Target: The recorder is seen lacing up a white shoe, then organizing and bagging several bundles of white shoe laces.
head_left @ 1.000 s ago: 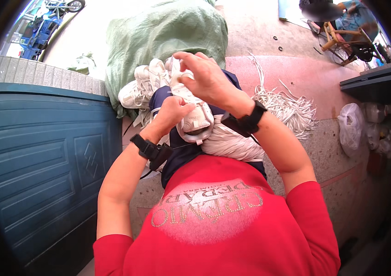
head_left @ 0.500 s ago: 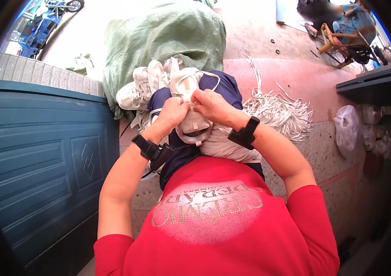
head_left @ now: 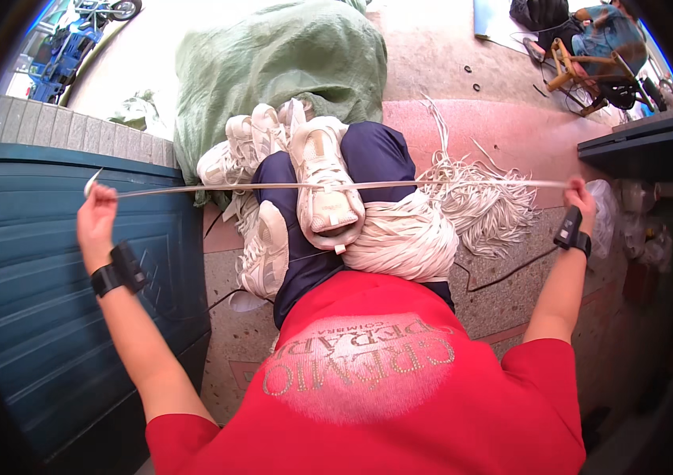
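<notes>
A white shoelace point(head_left: 229, 188) runs taut and nearly level across my lap, pulled out to both sides. Its left part is pinched in my left hand point(head_left: 97, 220), with a short end sticking up past the fingers, in front of the blue panel. Far to the right, my right hand point(head_left: 582, 202) is closed on the other end. Between them, on my lap, rests a cream sneaker point(head_left: 327, 207), heel toward me. The lace crosses its tongue area; whether it passes through eyelets there I cannot tell.
Several white sneakers point(head_left: 229, 158) lie left of my knees, with another sneaker point(head_left: 267, 252) by my left thigh. A bundle of laces point(head_left: 403, 241) sits at my right thigh, a loose lace pile point(head_left: 483, 202) beyond. A green sack point(head_left: 273, 63) stands ahead; a blue panel point(head_left: 51, 269) borders the left.
Both hands have moved from the sneaker's lacing far out to either side, drawing the shoelace straight between them. The sneaker stays on my lap.
</notes>
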`<act>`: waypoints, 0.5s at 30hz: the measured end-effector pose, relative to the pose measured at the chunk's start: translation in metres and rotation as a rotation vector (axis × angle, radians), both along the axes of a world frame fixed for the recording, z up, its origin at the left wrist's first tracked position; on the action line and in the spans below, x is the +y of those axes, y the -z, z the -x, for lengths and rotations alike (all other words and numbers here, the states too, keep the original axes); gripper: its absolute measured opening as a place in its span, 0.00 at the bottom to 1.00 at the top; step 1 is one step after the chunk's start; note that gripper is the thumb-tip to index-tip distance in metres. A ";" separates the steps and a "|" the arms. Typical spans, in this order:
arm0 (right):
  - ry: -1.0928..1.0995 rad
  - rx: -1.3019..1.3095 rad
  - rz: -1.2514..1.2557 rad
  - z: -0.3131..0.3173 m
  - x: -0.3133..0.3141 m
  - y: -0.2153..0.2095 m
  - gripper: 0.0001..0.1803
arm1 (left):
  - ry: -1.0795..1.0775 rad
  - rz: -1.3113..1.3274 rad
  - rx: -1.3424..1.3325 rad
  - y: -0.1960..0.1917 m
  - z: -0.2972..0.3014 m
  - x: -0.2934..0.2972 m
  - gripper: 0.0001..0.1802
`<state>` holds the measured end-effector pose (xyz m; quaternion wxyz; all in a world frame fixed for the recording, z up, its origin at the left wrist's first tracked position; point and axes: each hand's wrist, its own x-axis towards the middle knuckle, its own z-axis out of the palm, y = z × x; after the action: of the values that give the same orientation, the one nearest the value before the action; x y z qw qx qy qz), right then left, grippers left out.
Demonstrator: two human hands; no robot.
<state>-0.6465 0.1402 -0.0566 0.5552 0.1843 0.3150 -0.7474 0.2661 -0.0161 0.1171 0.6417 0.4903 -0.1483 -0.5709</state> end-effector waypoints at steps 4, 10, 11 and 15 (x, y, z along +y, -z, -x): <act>-0.108 0.190 0.202 -0.015 0.008 0.020 0.04 | -0.022 0.078 -0.073 -0.029 -0.030 -0.001 0.09; -0.482 1.067 -0.139 -0.220 -0.080 -0.026 0.07 | 0.174 -0.045 -0.353 -0.009 0.063 -0.004 0.10; -0.597 1.220 -0.175 -0.261 -0.090 -0.035 0.16 | 0.248 -0.051 -0.369 0.003 0.085 0.000 0.09; -0.897 1.741 0.445 -0.389 -0.098 -0.053 0.14 | 0.480 -0.151 -0.398 0.044 0.164 0.022 0.08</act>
<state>-0.2580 0.0424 -0.0034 0.3835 -0.6702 0.5049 -0.3857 0.1022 0.0057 0.0731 0.4090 0.5896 -0.3394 -0.6082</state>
